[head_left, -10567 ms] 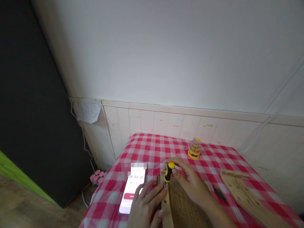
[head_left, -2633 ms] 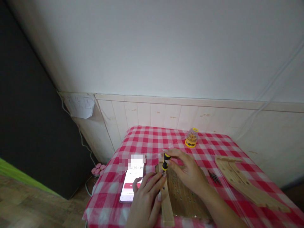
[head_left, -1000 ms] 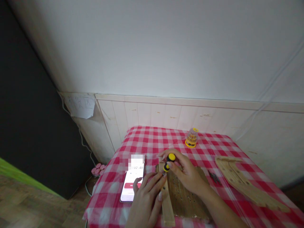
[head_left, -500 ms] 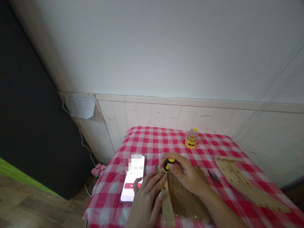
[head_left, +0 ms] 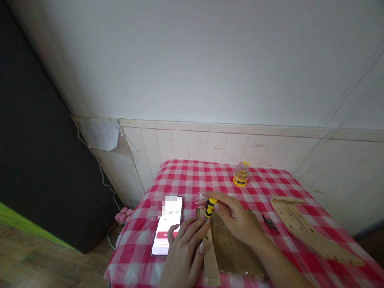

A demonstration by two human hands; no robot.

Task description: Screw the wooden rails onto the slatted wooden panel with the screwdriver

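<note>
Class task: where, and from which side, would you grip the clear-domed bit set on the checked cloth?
Pinch the yellow base of the bit set from the near side: it stands upright, and the wide round rim likely holds firmer than the smooth dome.

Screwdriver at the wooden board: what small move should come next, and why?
Probably a small turn of the screwdriver with the right hand: it stands nearly upright, its tip low at the top end of the strip, and the left hand seems to steady that strip on the board.
</note>
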